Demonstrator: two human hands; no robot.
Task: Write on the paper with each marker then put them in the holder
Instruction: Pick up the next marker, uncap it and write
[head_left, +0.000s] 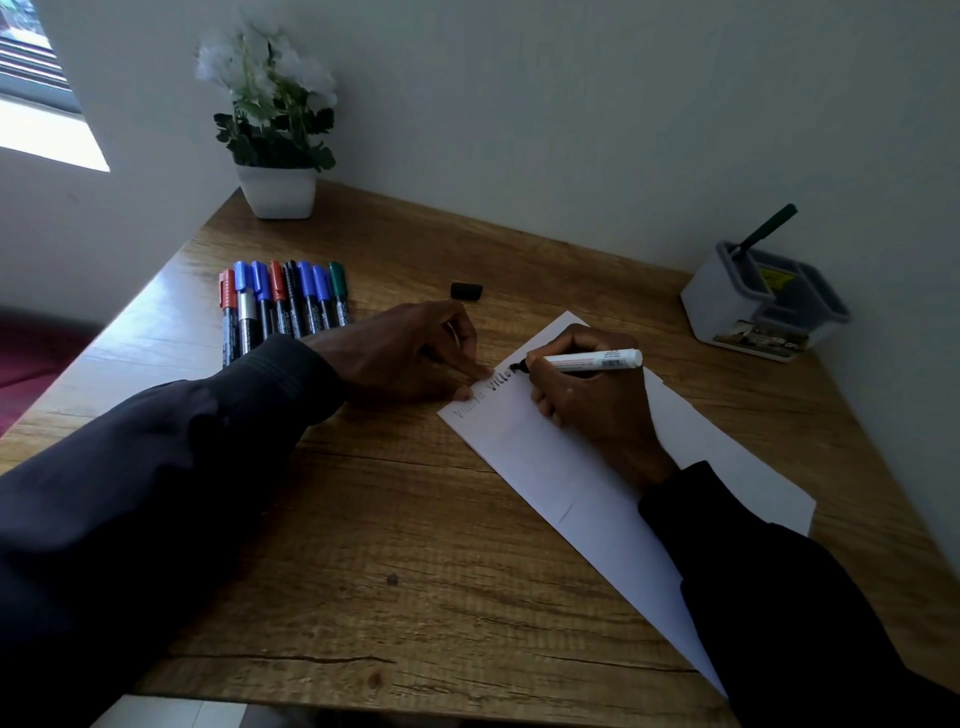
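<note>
A white sheet of paper (550, 467) lies slanted on the wooden table (363, 545). My right hand (592, 410) holds a white marker (587, 359) with a black tip, its tip touching the paper's top edge beside some written letters. My left hand (410, 353) rests on the table with its fingertips pinning the paper's upper left corner. The marker's black cap (466, 290) lies on the table beyond my left hand. Several capped markers (280, 301), red, blue, black and green, lie in a row at the left. A white holder (753, 306) at the right holds one green marker (763, 228).
A white pot with a flowering plant (275, 135) stands at the table's far left corner. Walls close off the table at the back and right. A window (36, 78) is at the upper left.
</note>
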